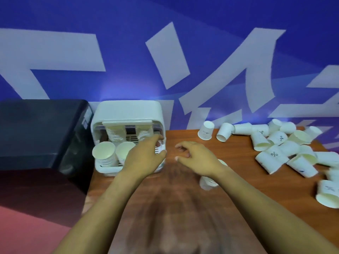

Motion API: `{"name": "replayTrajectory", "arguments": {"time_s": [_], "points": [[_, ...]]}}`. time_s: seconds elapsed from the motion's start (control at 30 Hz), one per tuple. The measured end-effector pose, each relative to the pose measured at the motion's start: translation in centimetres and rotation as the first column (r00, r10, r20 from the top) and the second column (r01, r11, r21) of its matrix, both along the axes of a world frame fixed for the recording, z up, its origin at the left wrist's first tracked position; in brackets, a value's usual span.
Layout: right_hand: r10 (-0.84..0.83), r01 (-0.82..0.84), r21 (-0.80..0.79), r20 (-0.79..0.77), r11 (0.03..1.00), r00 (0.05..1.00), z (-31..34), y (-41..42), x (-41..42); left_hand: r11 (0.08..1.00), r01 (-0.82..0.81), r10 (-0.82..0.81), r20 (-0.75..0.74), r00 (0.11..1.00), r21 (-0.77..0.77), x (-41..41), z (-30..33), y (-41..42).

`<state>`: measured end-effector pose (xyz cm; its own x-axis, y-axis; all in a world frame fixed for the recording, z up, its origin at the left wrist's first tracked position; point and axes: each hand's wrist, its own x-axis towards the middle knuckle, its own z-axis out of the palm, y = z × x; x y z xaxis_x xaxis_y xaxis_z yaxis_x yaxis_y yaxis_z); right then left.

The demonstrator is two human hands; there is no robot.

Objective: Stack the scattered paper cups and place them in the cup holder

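The left hand (145, 154) reaches over the right front corner of the white cup holder (128, 110), fingers curled at its rim; whether it grips anything cannot be told. The right hand (194, 156) hovers above the wooden table (238, 189), fingers loosely curled and holding nothing, with a short cup stack (208, 182) lying beneath its wrist. The holder already contains several stacks. Loose white paper cups (275, 154), some printed with small marks, lie tumbled at the table's right.

Short white paper cup stack (208, 182) blurred, partly hidden under right forearm; front right of white plastic cup holder (126, 110) covered by left hand (145, 156); scattered white paper cups (328, 195) cut off at right edge.
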<state>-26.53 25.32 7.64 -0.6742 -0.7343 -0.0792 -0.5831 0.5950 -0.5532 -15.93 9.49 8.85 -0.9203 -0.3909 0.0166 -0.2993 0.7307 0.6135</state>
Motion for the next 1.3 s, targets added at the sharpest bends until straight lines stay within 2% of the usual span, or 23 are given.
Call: {"name": "replayTrajectory", "arguments": {"time_s": [0.23,0.4,0.57,0.87,1.0,1.3], "points": [[-0.105,0.104,0.024,0.065,0.994,0.992,-0.4,15.2,-5.0,0.996,0.049,-0.048,-0.014,0.999,0.072,-5.1,-0.5,14.1],[-0.151,0.142,0.085,0.106,0.986,0.983,-1.4,22.0,-7.2,0.988,0.124,-0.136,0.137,0.981,0.094,-6.5,-1.9,21.2],[-0.201,0.192,0.078,0.134,0.978,0.97,-1.4,24.9,-8.4,0.977,0.203,-0.21,0.15,0.966,0.057,-8.8,-1.9,23.5],[-0.318,0.288,0.226,0.106,0.93,0.942,-2.0,29.3,-11.7,0.948,0.273,-0.297,0.141,0.944,0.165,-12.6,-4.0,26.4],[-0.351,0.318,0.27,0.086,0.909,0.932,-3.0,31.1,-14.8,0.948,0.298,-0.316,0.219,0.923,0.108,-14.7,-5.0,27.9],[-0.363,0.347,0.224,0.03,0.911,0.931,-5.2,34.6,-25.0,0.965,0.259,-0.228,0.356,0.906,-0.042,-22.9,-7.2,32.7]]}}
